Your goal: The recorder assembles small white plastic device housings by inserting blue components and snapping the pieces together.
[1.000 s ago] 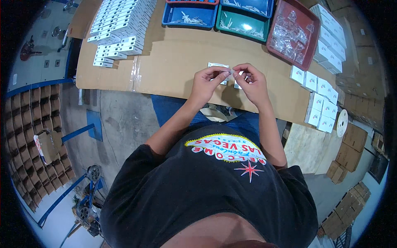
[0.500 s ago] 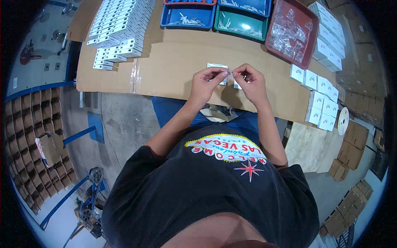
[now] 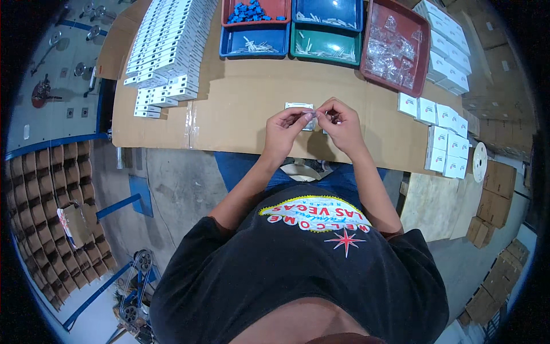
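Note:
My left hand (image 3: 281, 136) and my right hand (image 3: 345, 132) meet fingertip to fingertip above the near part of the table. Both are closed in a pinch on something tiny between them, too small to make out. Beneath and just behind the fingers lies a flat white piece (image 3: 299, 105), partly covered by my left hand. A sliver of another pale thing shows under my right hand, mostly hidden.
A cardboard-topped table (image 3: 240, 86) bears stacked white boxes (image 3: 166, 49) at left. Along the back stand a red tray of blue parts (image 3: 256, 23), blue trays (image 3: 255, 55) and a green tray (image 3: 326, 57) of white sticks, and a red tray of clear pieces (image 3: 421, 71). Small white boxes (image 3: 437, 137) line the right.
The view has tilted, so more of the back trays shows and the table sits lower in the picture. My hands stay pinched together over the same spot.

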Available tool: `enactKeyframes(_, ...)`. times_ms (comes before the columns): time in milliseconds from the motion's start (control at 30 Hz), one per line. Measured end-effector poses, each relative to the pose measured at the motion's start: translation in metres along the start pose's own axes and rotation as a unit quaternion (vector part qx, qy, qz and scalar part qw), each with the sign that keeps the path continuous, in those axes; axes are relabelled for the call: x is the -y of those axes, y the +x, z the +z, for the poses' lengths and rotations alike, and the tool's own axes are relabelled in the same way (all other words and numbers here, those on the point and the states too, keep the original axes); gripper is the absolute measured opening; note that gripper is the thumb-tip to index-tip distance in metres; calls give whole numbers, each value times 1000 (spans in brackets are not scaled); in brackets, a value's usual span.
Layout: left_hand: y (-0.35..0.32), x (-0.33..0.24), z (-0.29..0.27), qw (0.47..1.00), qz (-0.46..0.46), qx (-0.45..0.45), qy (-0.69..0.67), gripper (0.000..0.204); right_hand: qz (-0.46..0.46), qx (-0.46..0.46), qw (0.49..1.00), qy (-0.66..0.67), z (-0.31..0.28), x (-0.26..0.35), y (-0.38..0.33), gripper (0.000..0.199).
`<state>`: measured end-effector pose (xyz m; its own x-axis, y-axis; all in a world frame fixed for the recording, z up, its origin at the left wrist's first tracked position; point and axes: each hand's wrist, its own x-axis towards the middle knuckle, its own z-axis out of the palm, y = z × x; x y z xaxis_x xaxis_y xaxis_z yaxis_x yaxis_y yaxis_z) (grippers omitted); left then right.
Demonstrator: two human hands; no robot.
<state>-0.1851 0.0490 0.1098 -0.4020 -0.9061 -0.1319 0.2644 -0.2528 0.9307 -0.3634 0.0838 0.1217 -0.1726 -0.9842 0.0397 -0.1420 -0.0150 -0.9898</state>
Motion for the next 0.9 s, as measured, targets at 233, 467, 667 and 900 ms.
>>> enactKeyframes(233,1,-4,-1,1000,-17,-15,8,19,1,2,1000,-9,0,7,2,6)
enactKeyframes(467,1,0,-1,1000,8,-14,7,17,-3,-1,1000,-5,2,6,1,6)
enactKeyframes(667,1,1,-2,1000,13,-12,12,20,-4,-5,1000,14,4,-8,0,4)
enactKeyframes(900,0,-2,-2,999,7,-26,24,19,-1,19,1000,9,2,-1,-1,4)
